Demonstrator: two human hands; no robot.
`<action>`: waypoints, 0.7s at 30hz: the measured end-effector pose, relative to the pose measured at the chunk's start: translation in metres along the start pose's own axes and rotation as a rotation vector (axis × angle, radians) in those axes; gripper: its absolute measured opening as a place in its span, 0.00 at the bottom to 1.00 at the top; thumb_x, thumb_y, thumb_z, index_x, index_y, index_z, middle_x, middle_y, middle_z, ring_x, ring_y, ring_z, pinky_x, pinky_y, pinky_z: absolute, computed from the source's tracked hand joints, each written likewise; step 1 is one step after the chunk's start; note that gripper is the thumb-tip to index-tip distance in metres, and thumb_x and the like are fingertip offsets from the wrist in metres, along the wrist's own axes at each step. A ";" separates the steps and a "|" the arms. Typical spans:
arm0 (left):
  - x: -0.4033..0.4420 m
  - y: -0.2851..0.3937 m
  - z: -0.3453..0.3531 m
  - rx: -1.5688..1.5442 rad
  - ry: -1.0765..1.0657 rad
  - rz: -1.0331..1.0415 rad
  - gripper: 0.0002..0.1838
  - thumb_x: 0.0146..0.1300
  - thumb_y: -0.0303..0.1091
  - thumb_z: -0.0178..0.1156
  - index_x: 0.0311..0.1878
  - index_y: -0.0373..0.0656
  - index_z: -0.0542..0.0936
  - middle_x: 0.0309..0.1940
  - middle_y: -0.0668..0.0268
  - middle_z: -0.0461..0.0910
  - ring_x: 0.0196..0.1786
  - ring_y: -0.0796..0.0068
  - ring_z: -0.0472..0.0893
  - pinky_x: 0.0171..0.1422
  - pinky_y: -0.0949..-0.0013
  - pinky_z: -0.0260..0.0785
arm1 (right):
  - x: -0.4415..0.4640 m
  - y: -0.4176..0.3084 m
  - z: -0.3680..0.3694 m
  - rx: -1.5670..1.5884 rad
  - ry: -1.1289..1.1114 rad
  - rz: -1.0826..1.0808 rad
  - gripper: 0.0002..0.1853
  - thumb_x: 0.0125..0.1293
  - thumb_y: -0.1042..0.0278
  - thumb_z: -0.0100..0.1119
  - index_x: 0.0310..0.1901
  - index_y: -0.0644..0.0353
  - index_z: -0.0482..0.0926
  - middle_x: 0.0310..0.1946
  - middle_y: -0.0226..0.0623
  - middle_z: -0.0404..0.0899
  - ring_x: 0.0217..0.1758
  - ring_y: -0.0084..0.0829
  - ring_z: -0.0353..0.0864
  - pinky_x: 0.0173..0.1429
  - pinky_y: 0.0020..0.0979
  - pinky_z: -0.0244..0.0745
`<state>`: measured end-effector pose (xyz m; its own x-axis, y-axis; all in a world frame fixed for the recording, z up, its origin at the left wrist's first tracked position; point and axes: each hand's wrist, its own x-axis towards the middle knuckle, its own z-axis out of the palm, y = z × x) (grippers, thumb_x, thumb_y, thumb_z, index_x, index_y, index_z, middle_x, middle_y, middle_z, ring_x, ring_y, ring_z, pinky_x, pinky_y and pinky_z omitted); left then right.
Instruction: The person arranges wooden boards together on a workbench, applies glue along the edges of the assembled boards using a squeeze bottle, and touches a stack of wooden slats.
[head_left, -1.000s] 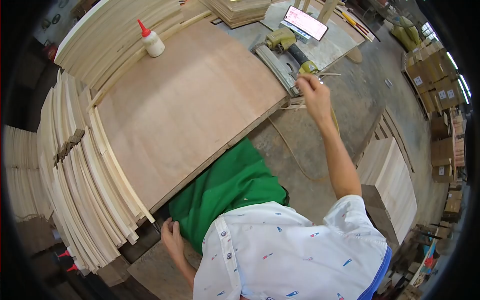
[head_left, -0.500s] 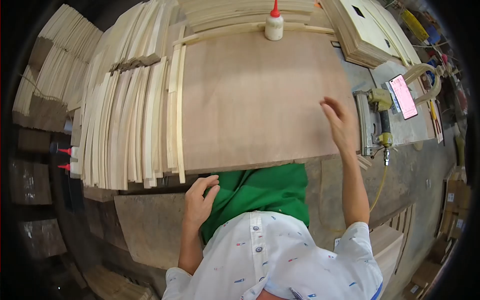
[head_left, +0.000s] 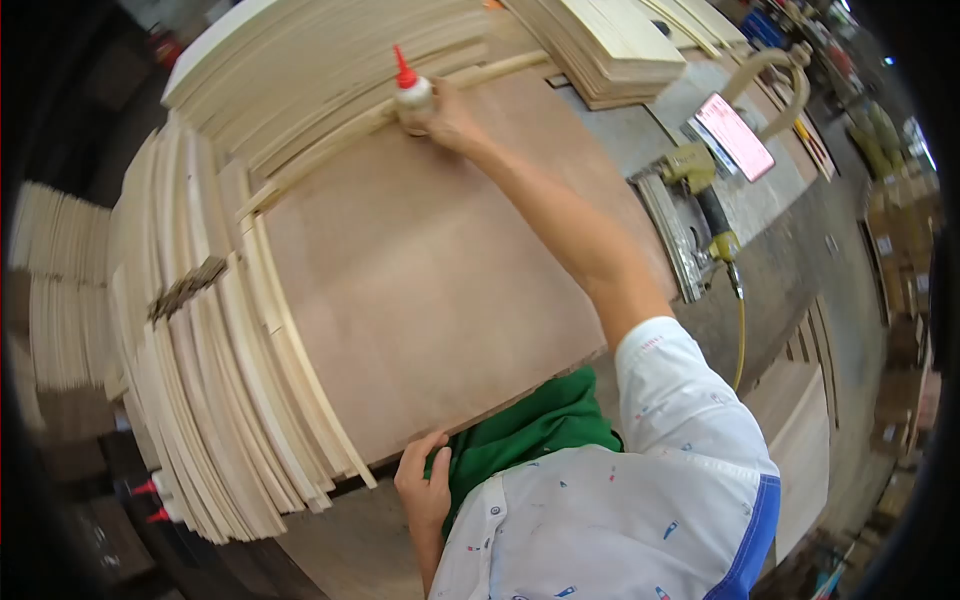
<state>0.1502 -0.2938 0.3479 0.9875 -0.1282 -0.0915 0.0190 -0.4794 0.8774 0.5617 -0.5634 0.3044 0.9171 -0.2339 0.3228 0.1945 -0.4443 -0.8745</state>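
Observation:
My right hand (head_left: 452, 118) is wrapped round a white glue bottle (head_left: 412, 97) with a red nozzle, at the far edge of the plywood board (head_left: 450, 270). The bottle stands upright beside a long wooden strip (head_left: 330, 148). Down at the near edge of the board, my left hand (head_left: 424, 484) rests by the green cloth (head_left: 525, 425), its fingers apart and nothing visible in them.
Bundled wooden strips (head_left: 215, 360) line the left side. Boards are stacked behind the bottle, with more panels (head_left: 610, 50) at the back. A nail gun (head_left: 690, 215) with a yellow hose lies at the right, near a lit phone (head_left: 735, 137).
My right hand has moved from the right side across the board to the bottle and taken hold of it. My left hand stays near the board's near edge. The camera view has turned.

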 end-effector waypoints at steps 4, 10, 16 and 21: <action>0.002 -0.008 -0.003 -0.040 0.071 -0.066 0.11 0.59 0.20 0.59 0.45 0.34 0.79 0.37 0.57 0.81 0.42 0.64 0.80 0.49 0.67 0.72 | 0.015 0.012 0.019 -0.011 -0.042 0.053 0.34 0.46 0.61 0.73 0.53 0.68 0.69 0.46 0.46 0.79 0.48 0.38 0.79 0.53 0.38 0.74; 0.014 -0.001 -0.006 -0.109 0.059 -0.058 0.10 0.59 0.19 0.58 0.45 0.34 0.79 0.38 0.59 0.81 0.41 0.68 0.80 0.48 0.68 0.72 | -0.021 -0.016 -0.038 0.045 -0.141 0.145 0.31 0.47 0.65 0.70 0.52 0.67 0.70 0.42 0.42 0.78 0.46 0.32 0.78 0.52 0.32 0.73; 0.021 0.001 -0.002 -0.155 0.039 -0.015 0.10 0.60 0.19 0.57 0.46 0.34 0.79 0.38 0.59 0.81 0.41 0.69 0.80 0.47 0.70 0.72 | -0.076 0.016 -0.174 -0.065 0.035 0.130 0.32 0.49 0.67 0.70 0.56 0.67 0.69 0.46 0.39 0.77 0.51 0.30 0.77 0.58 0.31 0.71; 0.025 0.013 0.012 -0.205 0.014 0.003 0.10 0.61 0.20 0.57 0.46 0.34 0.79 0.38 0.59 0.81 0.41 0.70 0.80 0.48 0.71 0.72 | -0.095 -0.002 -0.264 -0.157 0.110 0.279 0.34 0.48 0.66 0.71 0.57 0.66 0.68 0.47 0.40 0.78 0.51 0.31 0.77 0.57 0.31 0.71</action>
<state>0.1737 -0.3133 0.3516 0.9896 -0.1171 -0.0835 0.0460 -0.2920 0.9553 0.3824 -0.7684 0.3714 0.8827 -0.4533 0.1239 -0.1223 -0.4762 -0.8708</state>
